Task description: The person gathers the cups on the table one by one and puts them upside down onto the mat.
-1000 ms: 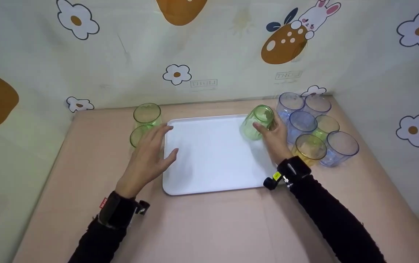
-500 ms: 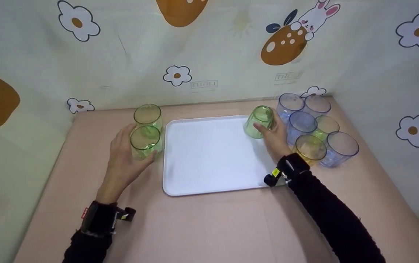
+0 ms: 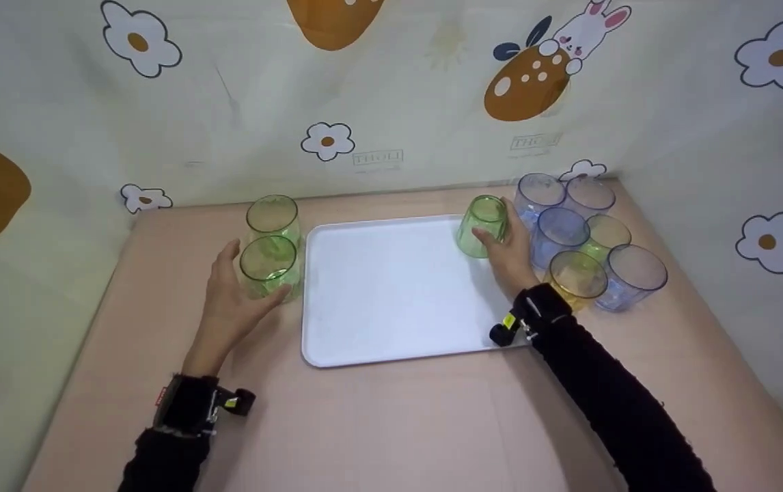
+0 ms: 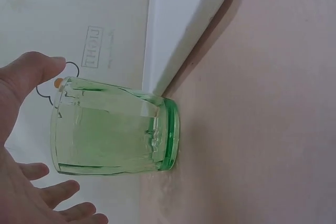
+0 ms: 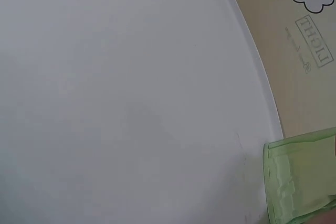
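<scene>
Two green glasses stand mouth up left of the white tray [image 3: 391,301], one behind the other. My left hand [image 3: 227,304] is spread about the nearer green glass [image 3: 270,270]. In the left wrist view the thumb [image 4: 44,69] and fingertips lie near this glass's rim, with gaps between. Behind it is the farther green glass [image 3: 273,217]. My right hand [image 3: 511,253] grips a third green glass [image 3: 479,232], turned mouth down at the tray's back right corner. The right wrist view shows that green glass [image 5: 299,177] with its rim against the tray.
Right of the tray, several glasses crowd together mouth up: blue glasses [image 3: 561,236], a yellow glass [image 3: 577,277] close by my right wrist, and a green glass [image 3: 608,239] among them. A patterned cloth wall [image 3: 419,89] rises behind the table [image 3: 391,430].
My left hand has moved left from over the tray's left edge to the outer side of the nearer green glass. The glass in my right hand has gone from tilted to straight, mouth down.
</scene>
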`<state>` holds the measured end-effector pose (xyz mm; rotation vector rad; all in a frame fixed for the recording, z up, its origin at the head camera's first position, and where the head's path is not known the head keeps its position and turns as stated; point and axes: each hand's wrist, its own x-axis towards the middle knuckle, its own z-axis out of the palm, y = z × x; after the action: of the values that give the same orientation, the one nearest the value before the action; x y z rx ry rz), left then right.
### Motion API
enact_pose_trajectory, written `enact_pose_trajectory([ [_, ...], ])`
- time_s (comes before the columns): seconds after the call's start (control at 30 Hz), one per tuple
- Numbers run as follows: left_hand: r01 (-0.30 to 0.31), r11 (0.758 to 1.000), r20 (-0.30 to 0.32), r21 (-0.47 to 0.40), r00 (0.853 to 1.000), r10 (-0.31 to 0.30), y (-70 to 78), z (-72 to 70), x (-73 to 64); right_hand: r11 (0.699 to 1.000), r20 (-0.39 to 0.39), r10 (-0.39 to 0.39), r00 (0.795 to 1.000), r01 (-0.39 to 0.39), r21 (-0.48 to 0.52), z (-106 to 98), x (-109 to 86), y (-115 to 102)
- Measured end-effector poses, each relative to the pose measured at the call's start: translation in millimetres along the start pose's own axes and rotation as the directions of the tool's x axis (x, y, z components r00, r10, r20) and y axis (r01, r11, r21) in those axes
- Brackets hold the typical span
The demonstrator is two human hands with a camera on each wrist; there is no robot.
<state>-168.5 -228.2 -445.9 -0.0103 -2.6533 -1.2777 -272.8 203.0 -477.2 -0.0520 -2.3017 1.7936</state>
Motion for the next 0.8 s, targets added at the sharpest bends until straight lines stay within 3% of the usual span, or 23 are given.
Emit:
enact_pose_trajectory([
  [0.23,0.075,0.996,0.036,-0.046,0.997,-0.074,-4.0,7.5,2.6,0.999,0.001,-0.025,1.000,0.025,-0.038,1,-0.6,-1],
  [0.63,0.172,0.978,0.044,-0.114,0.985,-0.168,-3.3,15.8,8.3,0.996,-0.001,0.010,1.000,-0.010,-0.086,1,-3.8,-7],
  [0.8,0.198,0.972,0.047,-0.129,0.980,-0.194,-2.3,16.4,8.5,0.990,0.017,-0.007,1.000,0.009,-0.143,-4,-6.0,-10],
])
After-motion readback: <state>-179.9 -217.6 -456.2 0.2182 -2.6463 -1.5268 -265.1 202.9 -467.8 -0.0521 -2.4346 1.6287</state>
